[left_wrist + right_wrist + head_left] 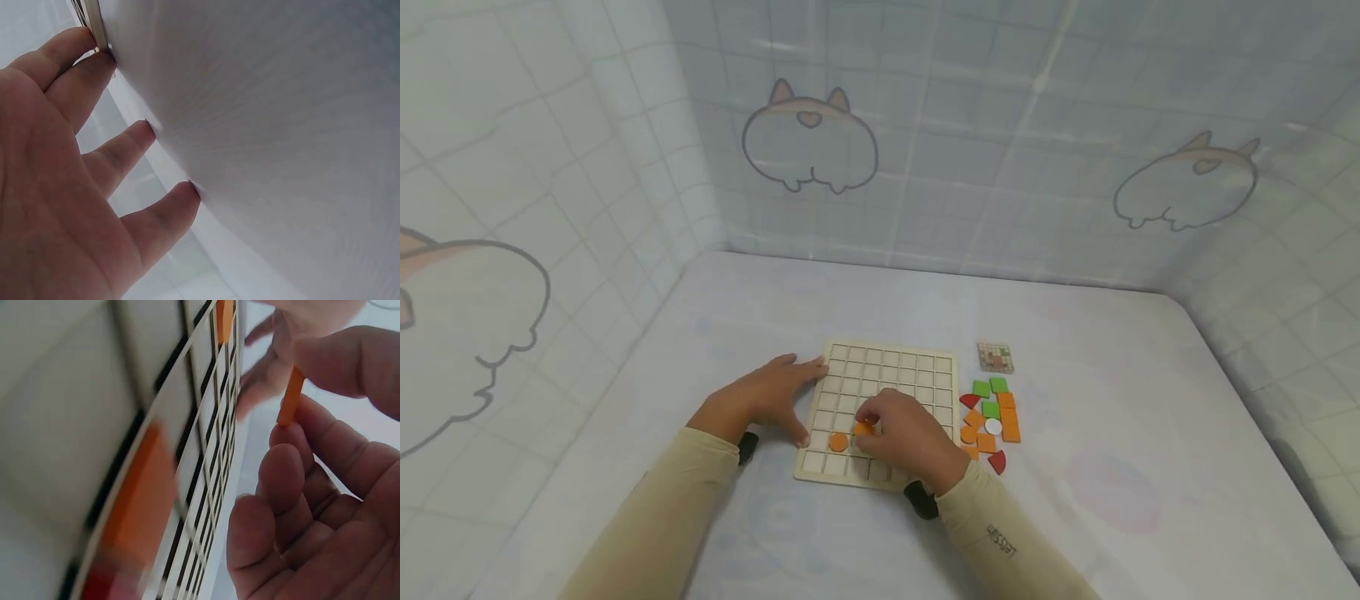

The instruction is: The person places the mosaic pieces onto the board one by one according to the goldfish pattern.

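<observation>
A pale grid board [857,377] lies on the table with an orange round piece [838,442] in one of its lower left squares. My right hand [906,429] is over the board, pinching a thin orange piece [291,397] between thumb and fingers; its full outline is hidden. Another orange piece [140,494] sits on the board near the right wrist camera, with a blurred red piece [106,581] beside it. My left hand [771,396] lies at the board's left edge, fingers spread, thumb and fingertips touching the rim.
Right of the board lie loose flat pieces: green squares [991,410], orange squares [1008,414], red wedges [997,462] and a white disc [993,427]. Behind them is a small patterned card [996,357]. Tile-patterned sheets [940,167] stand around the white table [1090,383].
</observation>
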`<state>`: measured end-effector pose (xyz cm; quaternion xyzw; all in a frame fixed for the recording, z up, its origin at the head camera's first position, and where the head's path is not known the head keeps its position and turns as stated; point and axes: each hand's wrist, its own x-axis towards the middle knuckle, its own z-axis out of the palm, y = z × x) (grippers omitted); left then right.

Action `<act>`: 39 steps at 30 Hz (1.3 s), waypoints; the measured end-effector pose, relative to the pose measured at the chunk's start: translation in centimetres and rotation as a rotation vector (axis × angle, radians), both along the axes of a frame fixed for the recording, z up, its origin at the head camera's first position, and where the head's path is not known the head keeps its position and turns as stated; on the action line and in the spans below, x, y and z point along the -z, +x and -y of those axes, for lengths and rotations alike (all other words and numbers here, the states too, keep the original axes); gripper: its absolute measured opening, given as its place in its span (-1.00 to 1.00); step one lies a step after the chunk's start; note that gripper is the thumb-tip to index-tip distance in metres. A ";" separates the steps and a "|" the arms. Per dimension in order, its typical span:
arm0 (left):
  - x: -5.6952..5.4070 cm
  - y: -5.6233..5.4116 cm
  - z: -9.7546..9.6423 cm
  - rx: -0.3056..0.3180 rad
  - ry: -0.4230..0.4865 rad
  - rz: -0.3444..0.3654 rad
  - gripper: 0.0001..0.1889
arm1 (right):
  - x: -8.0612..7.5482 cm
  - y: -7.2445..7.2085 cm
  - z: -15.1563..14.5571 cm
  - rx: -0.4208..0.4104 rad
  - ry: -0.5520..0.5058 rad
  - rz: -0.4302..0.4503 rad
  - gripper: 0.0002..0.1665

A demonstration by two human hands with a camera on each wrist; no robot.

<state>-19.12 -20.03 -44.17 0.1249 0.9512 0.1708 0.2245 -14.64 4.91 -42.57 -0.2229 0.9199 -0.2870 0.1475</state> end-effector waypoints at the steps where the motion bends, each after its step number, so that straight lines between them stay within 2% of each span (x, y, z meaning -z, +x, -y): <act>1: 0.0 0.0 0.0 0.001 0.005 0.001 0.28 | 0.0 -0.2 0.6 -0.016 0.017 -0.007 -0.71; 8: -0.3 0.3 -0.3 -0.002 0.022 0.009 0.25 | 1.1 -1.4 3.7 -0.083 0.083 -0.049 -0.65; 13: -0.2 0.4 -0.4 0.006 0.013 0.003 0.24 | 1.9 -1.8 5.3 -0.083 0.126 -0.091 -0.75; 16: -0.1 0.4 -0.3 0.007 0.008 -0.005 0.25 | 1.8 -2.1 6.1 -0.090 0.161 -0.112 -0.81; 24: -0.1 0.6 0.0 -0.005 0.027 0.011 0.23 | 1.1 -1.9 7.2 -0.097 0.238 -0.085 -0.85; 33: -0.9 0.3 0.0 0.005 0.009 0.004 0.24 | 0.4 -1.4 7.3 -0.081 0.326 -0.239 -0.80; 35: -1.1 0.2 0.0 0.011 0.005 0.004 0.25 | 0.4 -1.6 7.3 -0.083 0.326 -0.230 -0.79; 39: -1.2 -0.2 0.3 0.017 -0.007 0.004 0.25 | 0.3 -1.9 7.2 -0.078 0.289 -0.156 -0.75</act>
